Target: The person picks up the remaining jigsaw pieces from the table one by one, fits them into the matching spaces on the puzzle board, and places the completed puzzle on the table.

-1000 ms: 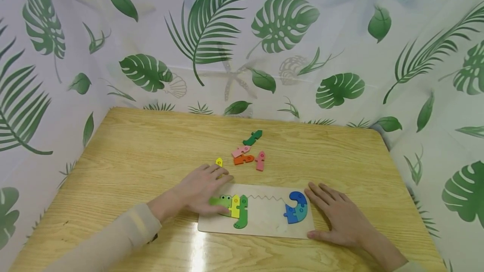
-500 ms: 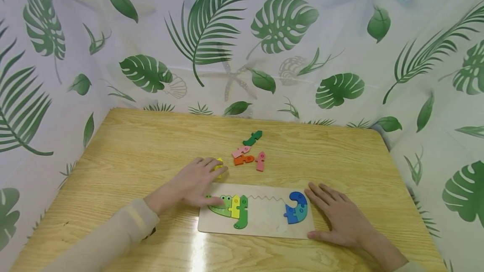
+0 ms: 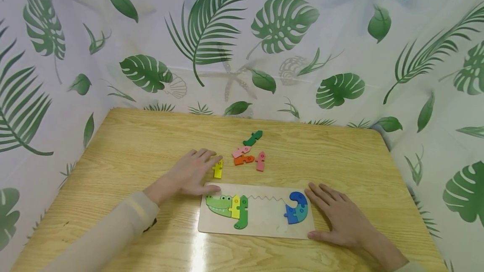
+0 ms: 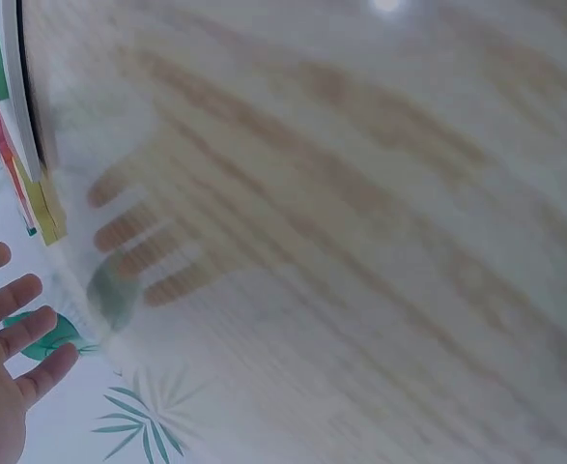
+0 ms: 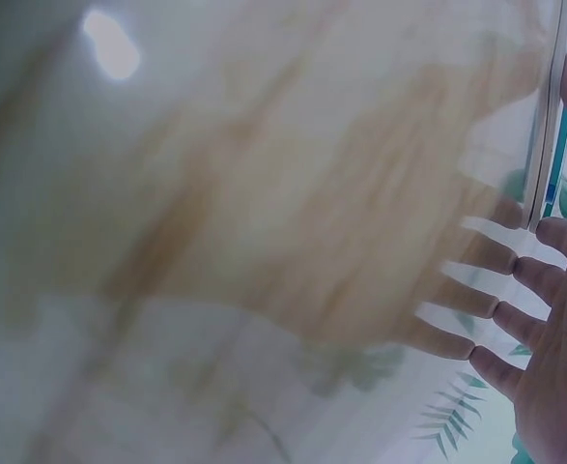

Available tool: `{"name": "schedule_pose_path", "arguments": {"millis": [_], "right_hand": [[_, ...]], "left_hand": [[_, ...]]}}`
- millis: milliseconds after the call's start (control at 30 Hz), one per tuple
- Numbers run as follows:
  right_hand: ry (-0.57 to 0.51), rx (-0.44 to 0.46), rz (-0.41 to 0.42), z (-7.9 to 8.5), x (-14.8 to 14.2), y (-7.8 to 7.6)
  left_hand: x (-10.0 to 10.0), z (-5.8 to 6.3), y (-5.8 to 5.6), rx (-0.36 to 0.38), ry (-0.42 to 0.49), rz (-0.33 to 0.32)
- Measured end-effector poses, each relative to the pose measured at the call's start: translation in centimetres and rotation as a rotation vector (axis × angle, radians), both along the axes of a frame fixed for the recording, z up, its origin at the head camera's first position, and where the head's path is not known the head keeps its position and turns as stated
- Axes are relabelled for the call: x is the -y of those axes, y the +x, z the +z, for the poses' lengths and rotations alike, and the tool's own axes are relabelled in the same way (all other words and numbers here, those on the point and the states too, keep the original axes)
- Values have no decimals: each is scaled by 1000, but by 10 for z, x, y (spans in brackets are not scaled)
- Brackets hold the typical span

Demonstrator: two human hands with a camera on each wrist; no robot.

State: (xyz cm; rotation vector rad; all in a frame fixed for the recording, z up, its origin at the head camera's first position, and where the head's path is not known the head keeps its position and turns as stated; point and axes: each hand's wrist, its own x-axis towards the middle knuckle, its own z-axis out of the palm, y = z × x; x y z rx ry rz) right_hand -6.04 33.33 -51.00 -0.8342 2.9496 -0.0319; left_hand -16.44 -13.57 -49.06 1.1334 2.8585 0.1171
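A pale wooden puzzle board [image 3: 264, 231] lies flat on the table. At its left end sit a green crocodile head [image 3: 220, 205], a yellow piece [image 3: 235, 207] and a green leg piece [image 3: 243, 213]; blue tail pieces [image 3: 296, 209] sit at its right end. Beyond the board's upper left edge lies a loose yellow puzzle piece [image 3: 218, 169]. My left hand [image 3: 193, 173] is beside it, fingers spread, the index fingertip right at its upper end and the thumb over the board's corner. My right hand [image 3: 340, 217] rests with extended fingers along the board's right edge, also in the right wrist view.
Several loose puzzle pieces lie behind the board: a dark green piece [image 3: 252, 138], a light pink piece [image 3: 240, 151], an orange piece [image 3: 243, 160] and a darker pink piece [image 3: 260, 161]. A leaf-printed curtain [image 3: 227, 95] surrounds the wooden table [image 3: 321, 154].
My left hand has moved left and away from me, uncovering the crocodile head and the loose yellow piece, which stays in place. My right hand has stayed at the board's edge.
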Motion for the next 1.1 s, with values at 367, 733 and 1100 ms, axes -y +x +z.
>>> {"name": "schedule_pose_path", "arguments": {"millis": [367, 733, 1100], "right_hand": [[-5, 1, 2, 0, -1, 0], [-1, 9, -3, 1, -1, 0], [3, -7, 2, -1, 0, 0]], "left_hand": [[0, -5, -13, -13, -8, 32], [-2, -6, -21, -39, -24, 32], [-3, -9, -23, 8, -29, 54]]}}
